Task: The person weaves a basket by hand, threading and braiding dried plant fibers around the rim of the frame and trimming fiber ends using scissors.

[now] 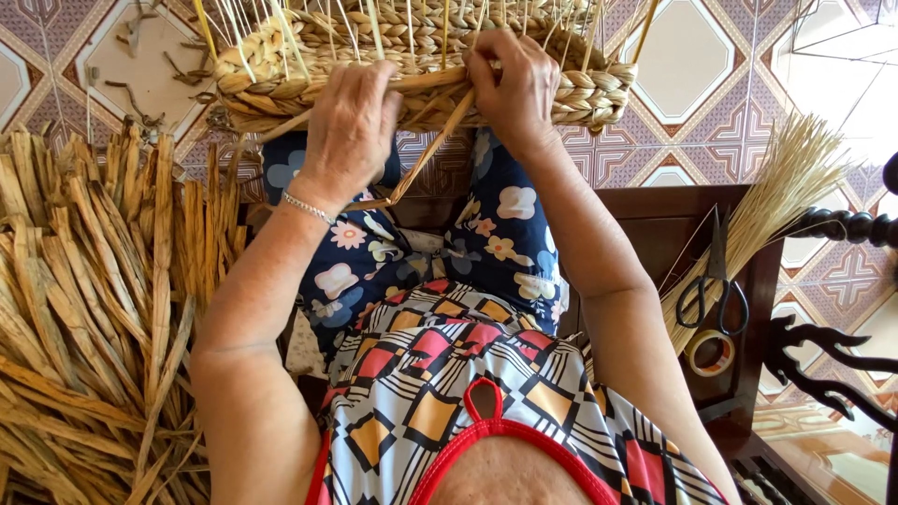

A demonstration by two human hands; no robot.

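Head view: woven basket [561, 89] of braided straw sits at top centre, propped on the person's knees over the tiled floor [692, 56], thin upright stakes [374, 23] sticking out of its rim. Left hand [351, 126] lies over the near wall of the basket, left of middle, fingers curled down onto the braid; what's under the fingertips is hidden, so can't tell if they pinch a strand. Bracelet [309, 208] on that wrist. Right hand [514, 89] is on the basket wall right of middle, fingers closed and pressed against the braid, gripping the top end of a flat straw strand [430, 154]. That strand runs diagonally down-left from the right hand, passing between the two wrists and ending near the left forearm. Hands are near each other, not touching. Left of the person: a big loose pile of dried straw [84, 327], flat strips fanned out. Right of the person, on a dark wooden seat [655, 224]: a bundle of thin reeds [776, 187], black-handled scissors [716, 281] lying on the bundle, and a roll of tape [711, 353] just below the scissor handles. Straw scraps [140, 75] on the tiles top left.
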